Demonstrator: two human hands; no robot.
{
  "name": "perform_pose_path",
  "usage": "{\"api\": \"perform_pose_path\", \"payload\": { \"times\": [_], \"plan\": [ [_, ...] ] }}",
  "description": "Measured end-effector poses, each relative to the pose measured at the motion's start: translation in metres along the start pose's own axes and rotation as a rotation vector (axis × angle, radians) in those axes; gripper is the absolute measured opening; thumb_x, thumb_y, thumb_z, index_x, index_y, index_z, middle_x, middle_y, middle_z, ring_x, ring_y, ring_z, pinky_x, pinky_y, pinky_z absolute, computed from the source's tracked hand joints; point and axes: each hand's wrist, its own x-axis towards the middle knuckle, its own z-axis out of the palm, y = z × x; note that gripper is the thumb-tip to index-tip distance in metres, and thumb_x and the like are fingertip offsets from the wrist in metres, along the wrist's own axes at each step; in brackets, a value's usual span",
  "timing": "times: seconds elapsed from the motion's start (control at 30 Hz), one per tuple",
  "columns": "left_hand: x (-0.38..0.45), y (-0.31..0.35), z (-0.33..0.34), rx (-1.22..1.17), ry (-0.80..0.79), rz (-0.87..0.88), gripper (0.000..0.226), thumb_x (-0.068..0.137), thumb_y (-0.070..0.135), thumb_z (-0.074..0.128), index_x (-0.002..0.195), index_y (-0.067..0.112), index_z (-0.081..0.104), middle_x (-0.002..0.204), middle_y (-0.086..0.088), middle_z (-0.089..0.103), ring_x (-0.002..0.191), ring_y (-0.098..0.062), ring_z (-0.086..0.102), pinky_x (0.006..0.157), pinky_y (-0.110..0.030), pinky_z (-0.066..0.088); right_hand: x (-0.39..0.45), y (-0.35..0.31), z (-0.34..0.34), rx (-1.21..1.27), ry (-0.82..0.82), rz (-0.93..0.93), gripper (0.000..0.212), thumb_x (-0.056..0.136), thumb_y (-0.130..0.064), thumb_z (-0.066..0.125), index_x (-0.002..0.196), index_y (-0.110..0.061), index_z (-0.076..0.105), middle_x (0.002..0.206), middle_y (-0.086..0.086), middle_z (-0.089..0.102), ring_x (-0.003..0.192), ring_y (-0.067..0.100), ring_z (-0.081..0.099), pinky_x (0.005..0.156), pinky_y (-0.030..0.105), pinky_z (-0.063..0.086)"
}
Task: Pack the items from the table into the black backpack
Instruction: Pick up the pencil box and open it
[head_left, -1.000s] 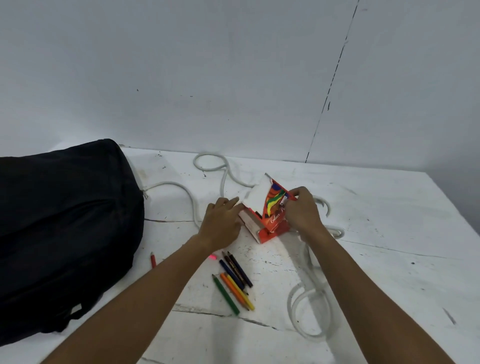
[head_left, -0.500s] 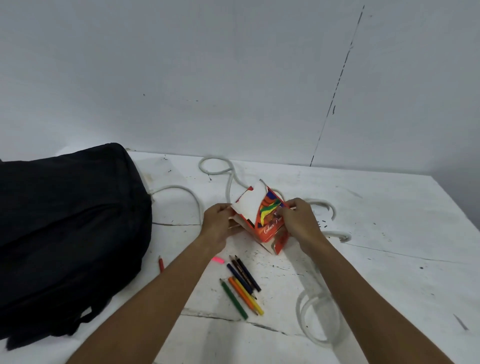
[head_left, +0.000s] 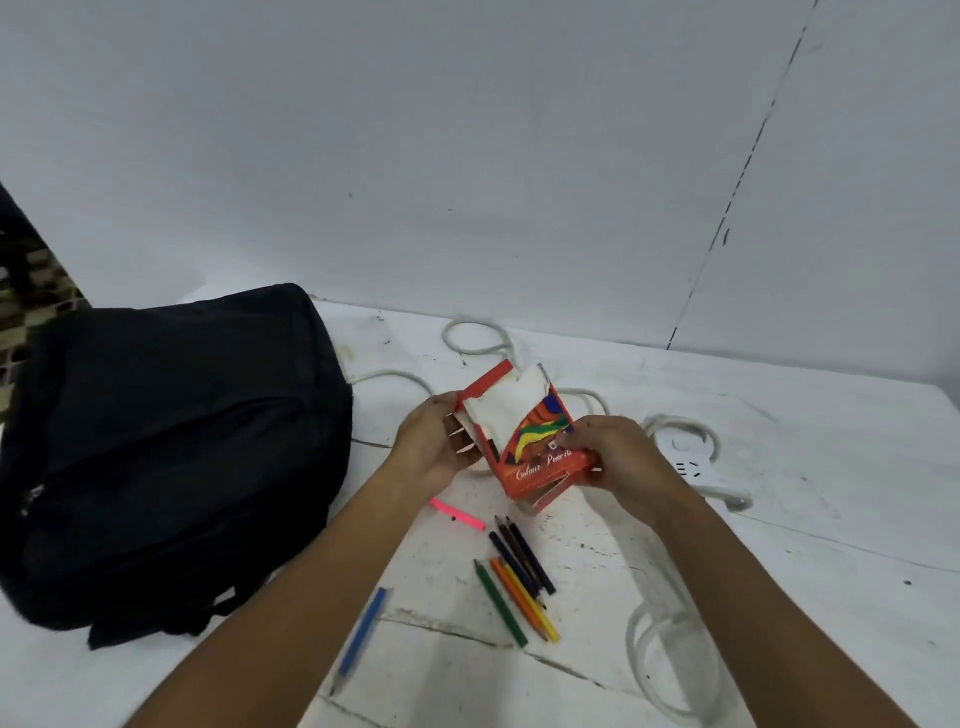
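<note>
White, cracked and scuffed, the table (head_left: 779, 571) carries everything. Nearest the camera a blue pencil (head_left: 362, 638) lies alone, its long axis running from near-left to far-right. Just beyond it a loose bunch of coloured pencils (head_left: 517, 579) lies side by side, slanting from far-left to near-right: green, orange, yellow, dark blue, brown. A pink pencil (head_left: 457, 514) lies beside their far ends. A white cord (head_left: 641, 644) loops along the right side.

Both bare forearms reach forward from the bottom edge and meet above the pencils. The left hand (head_left: 436, 449) has its palm turned inward and its fingers curled against the left side of a red cardboard pencil box (head_left: 530, 441). The right hand (head_left: 618, 457) pinches the box's lower right corner, thumb on the printed front. The box is held off the table, tilted, its long axis running from near-right up to far-left, the torn open flap at the far end showing its white inside.

To the left the black fabric backpack (head_left: 171, 447) lies flat on the table, soft and rounded. Beyond the hands more cord coils beside a white power strip (head_left: 693, 470). A plain grey wall (head_left: 467, 156) stands behind.
</note>
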Motion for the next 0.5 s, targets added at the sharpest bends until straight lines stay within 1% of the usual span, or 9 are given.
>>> {"api": "perform_pose_path", "payload": {
  "times": [0.07, 0.13, 0.17, 0.2, 0.27, 0.33, 0.4, 0.47, 0.5],
  "plan": [
    [-0.004, 0.002, 0.0, -0.043, -0.023, -0.011, 0.021, 0.098, 0.03, 0.051, 0.098, 0.011, 0.059, 0.079, -0.006, 0.068, 0.069, -0.021, 0.064, 0.058, -0.033, 0.051, -0.001, 0.001, -0.001, 0.112, -0.063, 0.025, 0.007, 0.082, -0.001, 0.062, 0.075, -0.004, 0.061, 0.077, 0.013, 0.067, 0.074, 0.024, 0.064, 0.081, 0.044, 0.053],
    [-0.011, 0.003, -0.001, -0.032, -0.102, -0.031, 0.03, 0.095, 0.041, 0.051, 0.098, 0.013, 0.061, 0.085, -0.008, 0.068, 0.076, -0.025, 0.064, 0.066, -0.038, 0.052, -0.002, 0.0, 0.0, 0.215, -0.088, 0.026, 0.001, 0.083, 0.0, 0.061, 0.083, -0.001, 0.061, 0.088, 0.019, 0.067, 0.084, 0.031, 0.064, 0.089, 0.052, 0.051],
    [-0.015, 0.002, 0.0, -0.012, -0.146, -0.046, 0.034, 0.094, 0.045, 0.051, 0.098, 0.014, 0.061, 0.086, -0.009, 0.067, 0.078, -0.027, 0.064, 0.069, -0.041, 0.053, -0.002, 0.0, 0.0, 0.24, -0.084, 0.022, 0.004, 0.083, 0.0, 0.06, 0.087, 0.001, 0.06, 0.092, 0.021, 0.066, 0.087, 0.033, 0.063, 0.091, 0.054, 0.05],
    [-0.019, 0.0, 0.0, 0.006, -0.183, -0.058, 0.036, 0.092, 0.048, 0.051, 0.099, 0.014, 0.061, 0.087, -0.011, 0.066, 0.078, -0.029, 0.064, 0.069, -0.042, 0.054, -0.002, 0.001, 0.002, 0.249, -0.075, 0.018, 0.006, 0.084, 0.0, 0.059, 0.089, 0.002, 0.06, 0.093, 0.021, 0.066, 0.086, 0.032, 0.063, 0.091, 0.053, 0.05],
    [-0.027, -0.007, 0.001, 0.051, -0.222, -0.066, 0.042, 0.088, 0.052, 0.054, 0.105, 0.014, 0.062, 0.091, -0.013, 0.067, 0.079, -0.03, 0.066, 0.066, -0.043, 0.056, -0.003, 0.002, 0.004, 0.239, -0.051, 0.012, 0.003, 0.085, 0.0, 0.058, 0.086, 0.0, 0.061, 0.086, 0.016, 0.067, 0.078, 0.026, 0.065, 0.084, 0.046, 0.053],
    [-0.031, -0.014, 0.002, 0.094, -0.219, -0.028, 0.043, 0.087, 0.045, 0.059, 0.116, 0.013, 0.06, 0.094, -0.012, 0.07, 0.079, -0.028, 0.069, 0.063, -0.04, 0.057, -0.003, 0.003, 0.006, 0.189, -0.024, 0.011, 0.006, 0.084, -0.001, 0.059, 0.08, -0.002, 0.063, 0.078, 0.012, 0.068, 0.071, 0.021, 0.066, 0.073, 0.037, 0.056],
    [-0.031, -0.02, 0.002, 0.132, -0.186, 0.035, 0.036, 0.092, 0.025, 0.059, 0.125, 0.011, 0.056, 0.099, -0.01, 0.071, 0.081, -0.026, 0.069, 0.061, -0.039, 0.058, -0.004, 0.005, 0.007, 0.115, 0.0, 0.005, 0.007, 0.082, -0.001, 0.061, 0.076, -0.003, 0.063, 0.077, 0.012, 0.068, 0.068, 0.018, 0.066, 0.066, 0.032, 0.056],
    [-0.031, -0.023, 0.0, 0.154, -0.152, 0.065, 0.032, 0.095, 0.01, 0.054, 0.127, 0.012, 0.054, 0.104, -0.011, 0.07, 0.085, -0.027, 0.068, 0.063, -0.041, 0.058, -0.006, 0.007, 0.008, 0.056, 0.016, -0.014, 0.006, 0.081, -0.001, 0.063, 0.082, -0.006, 0.061, 0.08, 0.012, 0.069, 0.068, 0.018, 0.067, 0.062, 0.031, 0.056],
    [-0.032, -0.024, -0.001, 0.155, -0.142, 0.07, 0.032, 0.095, 0.006, 0.053, 0.127, 0.012, 0.054, 0.108, -0.012, 0.07, 0.086, -0.028, 0.068, 0.064, -0.041, 0.058, -0.006, 0.007, 0.008, 0.048, 0.026, -0.025, 0.013, 0.081, -0.002, 0.066, 0.09, -0.009, 0.059, 0.085, 0.012, 0.07, 0.071, 0.02, 0.069, 0.063, 0.033, 0.056]
  ]
}}
